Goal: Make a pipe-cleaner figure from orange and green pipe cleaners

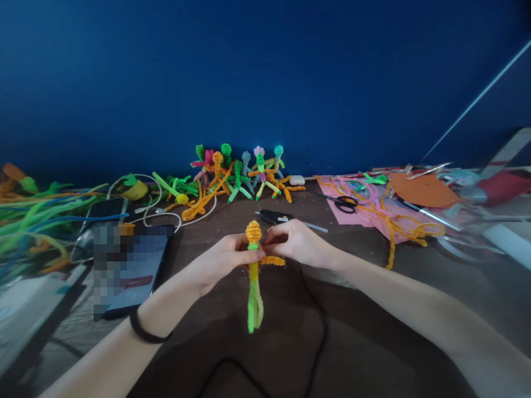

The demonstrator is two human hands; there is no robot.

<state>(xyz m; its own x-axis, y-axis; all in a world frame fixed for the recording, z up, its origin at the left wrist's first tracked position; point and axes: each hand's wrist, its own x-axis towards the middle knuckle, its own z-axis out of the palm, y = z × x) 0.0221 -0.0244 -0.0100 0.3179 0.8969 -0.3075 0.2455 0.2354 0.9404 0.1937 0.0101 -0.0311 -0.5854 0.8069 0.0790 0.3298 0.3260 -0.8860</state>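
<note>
Held upright above the table is a pipe-cleaner figure (pixel 254 271) with a coiled orange head, a green neck, a yellow-orange body and long green legs. My left hand (pixel 235 255) pinches its upper body between thumb and fingers. An orange coiled arm sticks out to the figure's right side. My right hand (pixel 292 242) has its fingers closed close behind the neck, beside that arm; what they grip is hidden. Just beyond my right hand lies a black glue gun (pixel 274 218) with a clear glue stick.
Several finished pipe-cleaner figures (pixel 238 176) stand along the blue wall. A phone or tablet (pixel 139 276) and loose pipe cleaners (pixel 50 215) lie at left. Black scissors (pixel 346 204), pink paper (pixel 352 217) and an orange sheet (pixel 423 189) are at right. A black cable (pixel 321 315) crosses the table (pixel 282 337).
</note>
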